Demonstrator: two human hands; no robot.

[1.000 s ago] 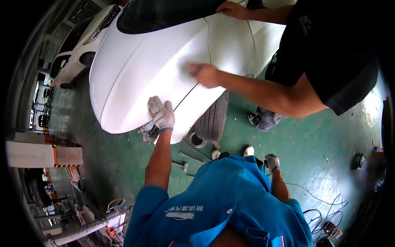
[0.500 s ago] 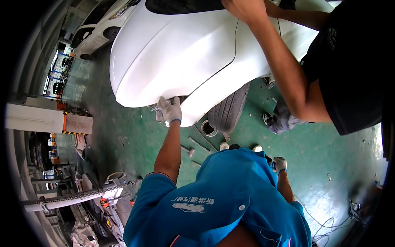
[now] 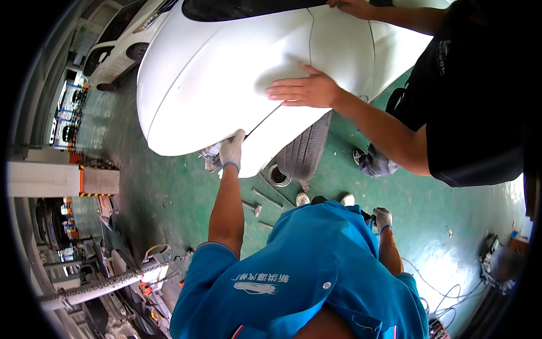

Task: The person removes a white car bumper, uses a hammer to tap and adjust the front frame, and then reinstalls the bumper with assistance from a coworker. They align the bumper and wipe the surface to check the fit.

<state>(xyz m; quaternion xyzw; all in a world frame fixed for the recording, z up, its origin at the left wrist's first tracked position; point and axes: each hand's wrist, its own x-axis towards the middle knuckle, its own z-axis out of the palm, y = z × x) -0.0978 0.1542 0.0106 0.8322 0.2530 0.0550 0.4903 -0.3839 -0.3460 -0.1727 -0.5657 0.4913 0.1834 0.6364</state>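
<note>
My left hand (image 3: 231, 151), in a pale work glove, is at the front corner of a white car's hood (image 3: 214, 96), beside the seam with the fender (image 3: 265, 144). Its thumb points up along the edge, while the other fingers are partly hidden at the hood's rim, curled on it. Low by my right side, my gloved right hand (image 3: 383, 217) is closed around something dark, mostly hidden by the hand and my blue shirt. A co-worker's bare hand (image 3: 305, 89) lies flat on the hood near the seam; the co-worker's other hand (image 3: 353, 8) rests farther back on the car.
Below the fender are a tyre (image 3: 305, 150) and a round can (image 3: 279, 176). A hammer (image 3: 252, 208) and several bars lie on the green floor near my shoes. Cables (image 3: 451, 296) trail at right. A chained beam (image 3: 107, 285) stands at left; another white car (image 3: 121, 48) is behind.
The co-worker's near hand has come down flat onto the hood. My left hand stays at the hood corner, its fingers now less visible. The view has shifted slightly.
</note>
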